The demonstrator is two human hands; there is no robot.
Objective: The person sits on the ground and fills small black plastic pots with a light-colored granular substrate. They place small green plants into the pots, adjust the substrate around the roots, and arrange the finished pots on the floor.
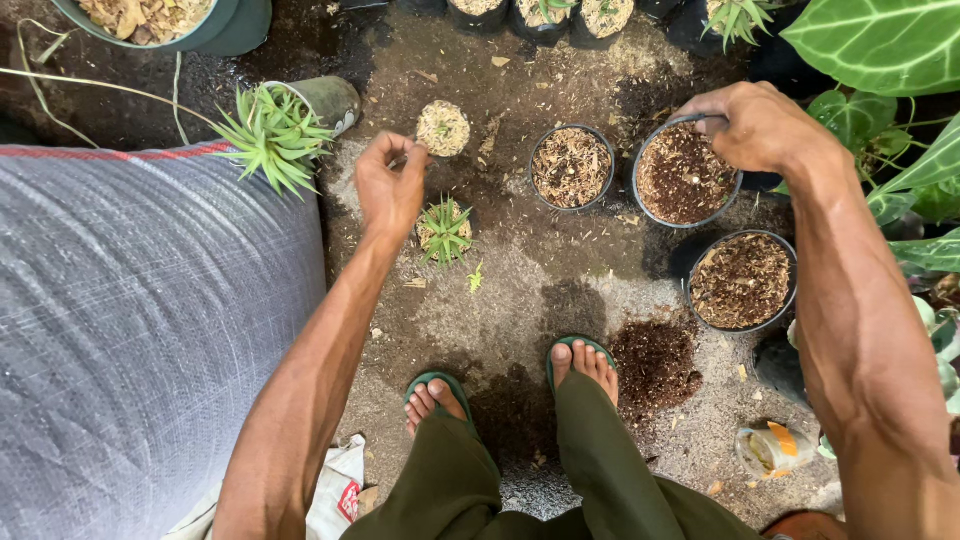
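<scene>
Black pot (683,178) of dark brown soil sits on the ground at about one o'clock from the person's feet, round, thin-walled and filled nearly to the brim with fine, crumbly mix. The right hand (757,125) rests on its far rim at two o'clock, fingers closed over the edge so that part of the rim is hidden beneath them. At nine o'clock from this pot stands a second black pot (571,167) holding paler, chippy bark, and at five o'clock a third pot (741,281) with the same coarse filling; its lower edge is lost in shadow.

Further toward nine o'clock, the left hand (389,183) hovers with fingertips pinched together; whether anything lies between them is too small to make out. Just beyond its fingertips lies a pale round root ball (443,128), and just beside the wrist at four o'clock a small spiky green plant (445,231) stands in its own clump. A larger spiky plant (273,133) leans out of a tipped grey pot (330,99) at ten o'clock.

A spilled heap of dark soil (653,362) lies beside the right foot in a green sandal (580,362). A grey woven sack (130,330) fills the nine o'clock side, cut off by the frame. Broad green leaves (880,45) crowd the three o'clock edge.
</scene>
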